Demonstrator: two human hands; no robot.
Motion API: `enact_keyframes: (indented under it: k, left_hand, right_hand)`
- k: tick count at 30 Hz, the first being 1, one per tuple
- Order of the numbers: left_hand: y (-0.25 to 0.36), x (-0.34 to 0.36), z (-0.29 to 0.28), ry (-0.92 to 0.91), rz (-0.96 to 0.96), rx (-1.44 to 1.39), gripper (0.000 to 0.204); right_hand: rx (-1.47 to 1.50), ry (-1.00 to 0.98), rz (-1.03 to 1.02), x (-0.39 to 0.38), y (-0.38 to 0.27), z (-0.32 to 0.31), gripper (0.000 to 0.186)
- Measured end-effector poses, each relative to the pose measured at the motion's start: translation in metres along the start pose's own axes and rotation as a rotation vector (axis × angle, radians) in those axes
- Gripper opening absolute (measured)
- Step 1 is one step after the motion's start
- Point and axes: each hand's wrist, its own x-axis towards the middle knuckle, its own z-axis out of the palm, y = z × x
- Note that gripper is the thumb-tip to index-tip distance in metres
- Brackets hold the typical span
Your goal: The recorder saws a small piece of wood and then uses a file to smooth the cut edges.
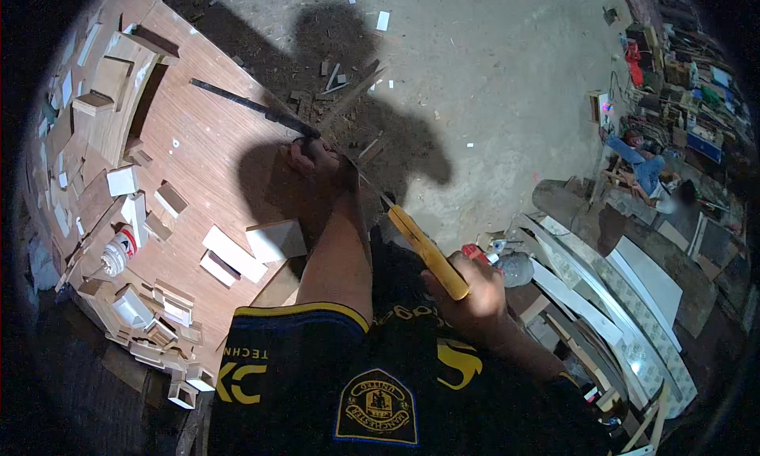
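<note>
My left hand point(321, 163) is closed on a dark, narrow strip point(245, 105) at the edge of the wood-topped table point(190, 123); the strip angles up and leftward over the tabletop. My right hand point(467, 290) grips the yellow handle point(416, 234) of a tool with a thin blade point(372, 187), which reaches toward my left hand; its far end is hard to make out in the shadow. Below my left hand, pale boards point(234, 252) lie flat on the tabletop.
Small wooden pieces point(170, 199), boxes point(180, 389) and a white bottle point(119, 250) lie along the table's left. Long white panels point(617, 329) are stacked at right. A seated person in blue jeans point(641, 167) is among clutter at far right. Scraps litter the concrete floor point(507, 100).
</note>
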Motion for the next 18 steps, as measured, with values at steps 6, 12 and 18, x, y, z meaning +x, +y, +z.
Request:
enact_keyframes:
  k: [6, 12, 18]
  left_hand:
    - [-0.005, 0.005, -0.011, -0.018, -0.152, -0.052, 0.019]
    - [0.036, 0.014, -0.032, 0.037, 0.38, 0.542, 0.015]
    - [0.043, 0.01, -0.032, -0.075, 0.256, 0.51, 0.017]
  right_hand:
    - [0.098, -0.12, -0.062, -0.007, 0.034, -0.007, 0.027]
    - [0.164, -0.382, 0.289, -0.014, 0.039, -0.004, 0.033]
    - [0.183, -0.342, -0.063, -0.02, 0.066, 0.008, 0.024]
